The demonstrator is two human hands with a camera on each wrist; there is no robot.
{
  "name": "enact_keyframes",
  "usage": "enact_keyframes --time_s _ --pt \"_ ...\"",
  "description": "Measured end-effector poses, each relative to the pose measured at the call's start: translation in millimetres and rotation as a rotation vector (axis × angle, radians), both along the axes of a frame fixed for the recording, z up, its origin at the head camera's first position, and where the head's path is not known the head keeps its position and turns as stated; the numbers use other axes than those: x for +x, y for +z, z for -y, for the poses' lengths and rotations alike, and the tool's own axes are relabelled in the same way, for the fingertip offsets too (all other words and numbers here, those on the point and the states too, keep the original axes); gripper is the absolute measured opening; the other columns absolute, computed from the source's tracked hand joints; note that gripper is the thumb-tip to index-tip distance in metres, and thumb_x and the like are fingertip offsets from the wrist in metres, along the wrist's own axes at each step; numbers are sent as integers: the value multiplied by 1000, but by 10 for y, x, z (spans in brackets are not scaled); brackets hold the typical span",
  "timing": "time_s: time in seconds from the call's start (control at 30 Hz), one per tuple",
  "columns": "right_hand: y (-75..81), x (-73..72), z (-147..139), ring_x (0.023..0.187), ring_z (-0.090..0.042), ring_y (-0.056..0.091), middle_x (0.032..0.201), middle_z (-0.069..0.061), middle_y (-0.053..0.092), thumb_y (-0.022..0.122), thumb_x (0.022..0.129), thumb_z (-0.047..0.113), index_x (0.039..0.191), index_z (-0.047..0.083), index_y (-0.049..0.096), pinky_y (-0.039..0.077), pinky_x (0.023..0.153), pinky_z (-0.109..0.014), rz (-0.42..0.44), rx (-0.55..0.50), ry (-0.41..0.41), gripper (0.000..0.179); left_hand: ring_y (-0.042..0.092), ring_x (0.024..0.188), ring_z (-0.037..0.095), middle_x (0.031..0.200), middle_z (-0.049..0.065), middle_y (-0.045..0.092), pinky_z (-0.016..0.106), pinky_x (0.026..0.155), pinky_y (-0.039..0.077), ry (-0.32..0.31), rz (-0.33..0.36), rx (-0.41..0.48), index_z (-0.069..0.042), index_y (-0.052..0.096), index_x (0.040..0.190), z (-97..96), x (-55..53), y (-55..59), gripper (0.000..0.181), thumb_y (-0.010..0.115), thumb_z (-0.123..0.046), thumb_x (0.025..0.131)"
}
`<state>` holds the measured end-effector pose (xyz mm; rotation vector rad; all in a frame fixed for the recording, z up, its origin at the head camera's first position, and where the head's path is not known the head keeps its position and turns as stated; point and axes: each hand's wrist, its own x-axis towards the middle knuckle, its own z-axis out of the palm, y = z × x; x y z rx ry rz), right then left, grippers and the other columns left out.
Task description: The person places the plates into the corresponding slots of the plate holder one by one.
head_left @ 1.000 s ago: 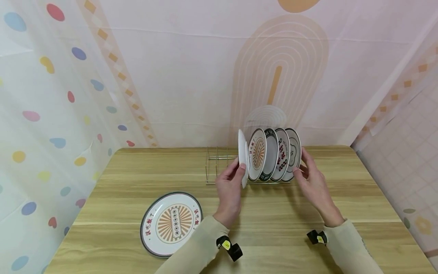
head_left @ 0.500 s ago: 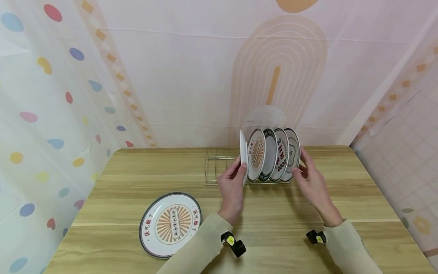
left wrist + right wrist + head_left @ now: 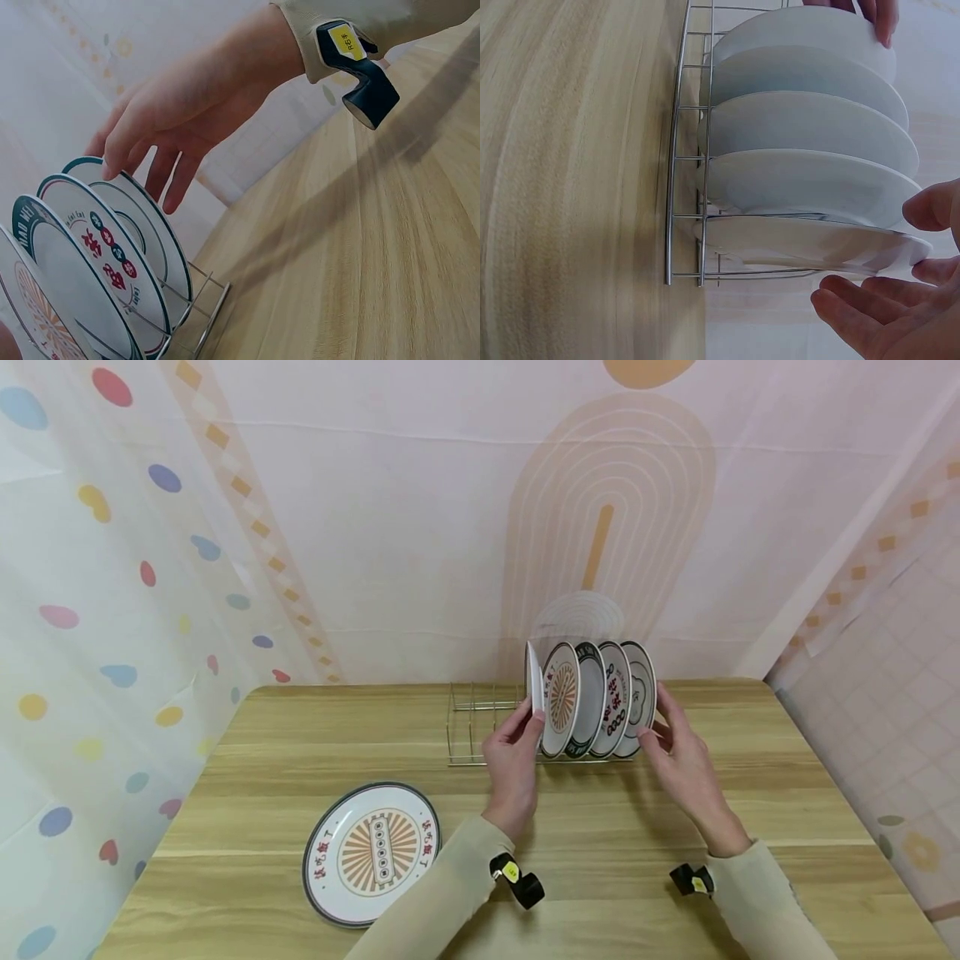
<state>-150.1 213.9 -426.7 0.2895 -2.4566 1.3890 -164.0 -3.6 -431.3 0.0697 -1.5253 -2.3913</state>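
In the head view, my left hand (image 3: 512, 772) pinches a white plate (image 3: 534, 681) that stands nearly edge-on at the left end of a row of upright plates in a wire rack (image 3: 467, 765). Beside it stands a plate with an orange sunburst (image 3: 561, 700), then others with green and red patterns. At the row's right end, my right hand (image 3: 686, 768) has its thumb and fingers at the rim of the last plate (image 3: 639, 697). The right wrist view shows that plate's rim (image 3: 817, 244) between the thumb and fingers. Its lower edge sits among the rack wires (image 3: 686, 157).
A larger white plate (image 3: 371, 852) with an orange sunburst lies flat on the wooden table (image 3: 600, 877), left of my left forearm. The rack's left slots (image 3: 471, 727) hold no plates. A patterned curtain (image 3: 390, 543) hangs behind the table.
My left hand has shifted slightly right with its plate, which now stands closer to the sunburst plate and more edge-on. My right hand stays at the last plate.
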Motion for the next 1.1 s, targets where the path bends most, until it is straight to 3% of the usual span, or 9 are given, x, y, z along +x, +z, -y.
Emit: enact_keyframes --time_s 0.53,0.87,0.97,1.1 --pt "0 -13 10 126 -52 58 161 -26 37 53 107 12 166 13 23 50 100 -61 -9 0 2 66 68 101 15 116 17 72 21 85 58 -11 -10 -19 8 73 117 -60 -26 -64 28 74 4 89" --pt "3 -19 1 126 -52 58 162 -25 36 53 107 12 166 17 23 51 100 -62 5 -4 13 67 68 112 27 119 16 71 20 89 56 -24 -13 -118 6 71 119 -60 29 -119 28 70 5 91" --pt "9 -19 -6 127 -52 57 162 -25 36 53 107 13 166 18 22 51 100 -61 8 -4 16 67 66 118 31 123 17 70 24 94 56 -43 -22 -125 6 70 121 -63 58 -135 29 67 6 92" --pt "21 -26 -17 127 -52 57 162 -24 35 53 107 13 167 19 22 51 100 -59 12 -15 25 67 61 127 31 130 18 67 39 108 50 -59 -43 -157 6 70 124 -67 95 -134 31 67 3 94"
